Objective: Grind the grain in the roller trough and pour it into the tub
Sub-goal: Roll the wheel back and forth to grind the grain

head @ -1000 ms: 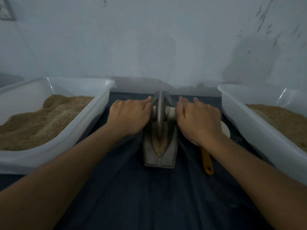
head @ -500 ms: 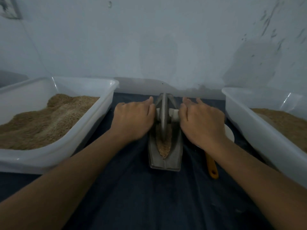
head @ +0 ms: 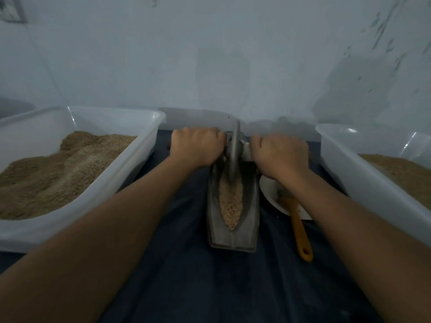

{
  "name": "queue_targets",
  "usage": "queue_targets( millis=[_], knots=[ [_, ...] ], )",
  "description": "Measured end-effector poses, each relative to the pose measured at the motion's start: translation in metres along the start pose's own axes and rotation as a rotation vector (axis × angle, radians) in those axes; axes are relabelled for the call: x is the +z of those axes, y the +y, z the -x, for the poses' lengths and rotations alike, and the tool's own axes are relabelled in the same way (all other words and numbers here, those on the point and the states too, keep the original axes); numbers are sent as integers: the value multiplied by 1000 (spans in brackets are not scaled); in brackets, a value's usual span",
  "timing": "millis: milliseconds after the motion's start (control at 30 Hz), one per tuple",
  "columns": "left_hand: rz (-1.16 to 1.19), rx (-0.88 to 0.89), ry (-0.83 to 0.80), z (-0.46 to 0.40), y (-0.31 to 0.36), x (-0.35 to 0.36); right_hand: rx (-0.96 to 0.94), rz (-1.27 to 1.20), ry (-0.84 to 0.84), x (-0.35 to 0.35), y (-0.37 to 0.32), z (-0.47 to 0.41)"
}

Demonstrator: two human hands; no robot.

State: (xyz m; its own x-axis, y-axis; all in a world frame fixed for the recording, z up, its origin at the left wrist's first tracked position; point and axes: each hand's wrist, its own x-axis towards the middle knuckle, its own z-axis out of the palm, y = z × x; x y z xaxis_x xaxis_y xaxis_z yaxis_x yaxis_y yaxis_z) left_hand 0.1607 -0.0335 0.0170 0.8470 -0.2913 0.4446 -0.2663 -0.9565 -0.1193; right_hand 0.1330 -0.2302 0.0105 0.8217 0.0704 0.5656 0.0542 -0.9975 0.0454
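My left hand and right hand were each clamped on an end of the axle, one on either side of the grinding wheel, a grip that kept the upright disc centred at the far end of the roller trough. The boat-shaped trough lay on the dark-covered bench between two tubs, its long axis running from me toward the wall, the grain along its groove tapering to a point at my end.

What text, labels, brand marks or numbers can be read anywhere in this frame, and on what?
None can be read.
The left tub, right tub, roller trough and wall show no lettering.
A framed item at the top left corner is too dark and blurred to tell.
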Motion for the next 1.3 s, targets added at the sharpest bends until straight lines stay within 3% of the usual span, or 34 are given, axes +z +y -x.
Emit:
queue_targets(
  millis=[100,267,467,633,767,933,1033,1100,1167,1300],
  knots=[
    [15,1,-19,-2,-5,5,42,-28,7,-2,-5,-9],
    [-74,98,167,48,0,-8,1,-12,109,-20,-11,31],
    [151,35,319,112,5,-29,-182,-18,221,-45,4,83],
    [94,-13,226,78,-2,-14,-152,18,208,-33,-1,52],
    [-62,25,187,24,-2,1,-17,-102,36,-6,1,-1],
    [5,-60,96,-14,1,3,66,-172,-20,5,8,-14],
    [-70,49,235,18,4,-5,35,-107,53,-3,4,10],
    [2,74,346,49,5,-8,-28,-21,88,-13,2,32],
    [142,37,366,74,1,-12,-57,-20,138,-26,0,52],
    [209,31,426,94,1,-17,-107,43,252,-38,-3,68]
  ],
)
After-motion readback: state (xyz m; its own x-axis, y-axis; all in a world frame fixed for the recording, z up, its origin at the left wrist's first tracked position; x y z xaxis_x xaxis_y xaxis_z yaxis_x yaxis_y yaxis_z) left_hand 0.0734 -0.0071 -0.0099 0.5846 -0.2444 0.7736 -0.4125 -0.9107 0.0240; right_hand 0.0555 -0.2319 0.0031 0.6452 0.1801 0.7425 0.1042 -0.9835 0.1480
